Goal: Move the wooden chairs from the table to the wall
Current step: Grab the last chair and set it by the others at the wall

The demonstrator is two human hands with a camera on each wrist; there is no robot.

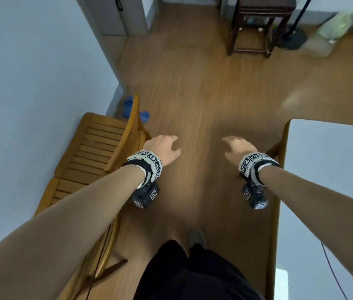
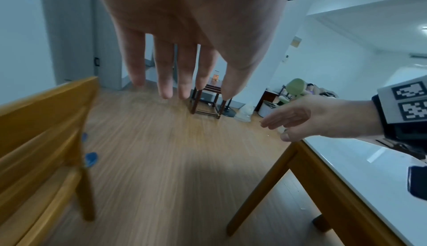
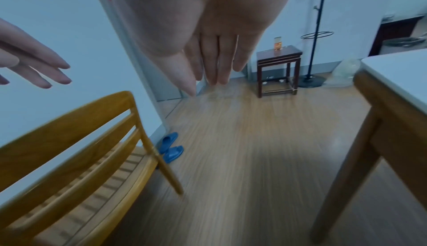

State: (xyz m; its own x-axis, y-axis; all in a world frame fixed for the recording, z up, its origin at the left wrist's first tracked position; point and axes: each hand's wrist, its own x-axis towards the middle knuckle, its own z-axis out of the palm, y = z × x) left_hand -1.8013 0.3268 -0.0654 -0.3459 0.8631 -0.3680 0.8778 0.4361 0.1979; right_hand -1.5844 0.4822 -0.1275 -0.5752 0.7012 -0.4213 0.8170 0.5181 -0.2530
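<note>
A light wooden chair (image 1: 97, 144) with a slatted seat stands on the left against the pale wall (image 1: 30, 94); its curved backrest (image 3: 76, 122) faces the open floor. A second wooden chair (image 1: 50, 195) shows partly behind it, under my left forearm. My left hand (image 1: 164, 146) hovers just right of the backrest, fingers straight and spread, holding nothing. My right hand (image 1: 236, 146) hangs in the air near the corner of the white-topped table (image 1: 331, 165), fingers relaxed and empty. In the left wrist view the left hand (image 2: 182, 52) shows its straight fingers above the floor.
Blue slippers (image 1: 136, 111) lie by the wall beyond the chair. A dark wooden side table (image 1: 255, 24) and a black stand base (image 1: 294, 37) sit at the far end. Wood floor (image 1: 192, 94) lies between chair and table. My foot (image 1: 197, 237) is below.
</note>
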